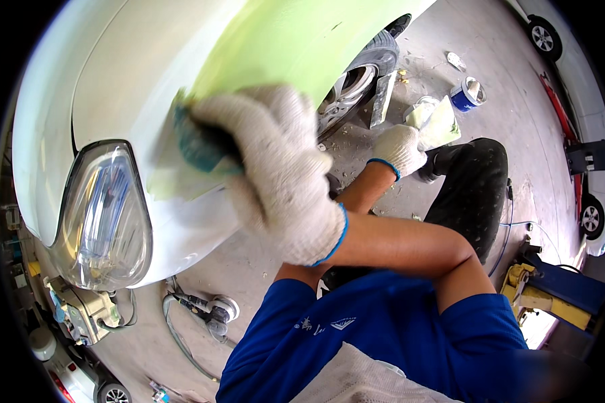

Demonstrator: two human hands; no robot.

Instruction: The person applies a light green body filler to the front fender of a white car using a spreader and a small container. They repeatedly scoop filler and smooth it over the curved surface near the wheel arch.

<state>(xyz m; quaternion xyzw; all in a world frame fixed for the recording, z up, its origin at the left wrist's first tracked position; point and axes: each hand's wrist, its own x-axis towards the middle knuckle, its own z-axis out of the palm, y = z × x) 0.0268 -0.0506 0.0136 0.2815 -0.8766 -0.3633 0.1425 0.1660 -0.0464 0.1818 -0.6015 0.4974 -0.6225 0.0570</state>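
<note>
My arms cross in front of me, the right forearm over the left. My right hand [279,168], in a white knit glove with a blue cuff, is closed around a teal putty spreader [198,144]. It presses the spreader to the white car panel [144,80] beside the headlight [104,215], and motion blurs it a little. Pale green filler [269,47] covers the panel above and around it. Farther right, my gloved left hand [398,151] grips a flat putty board [440,124] smeared with the same pale green.
A front wheel [349,91] stands behind the panel, with a long flat strip [383,99] beside it. A blue and white tub [468,94] sits on the floor. Below lie a sander [218,312] and its hose. A yellow and blue lift arm [551,292] is at the right.
</note>
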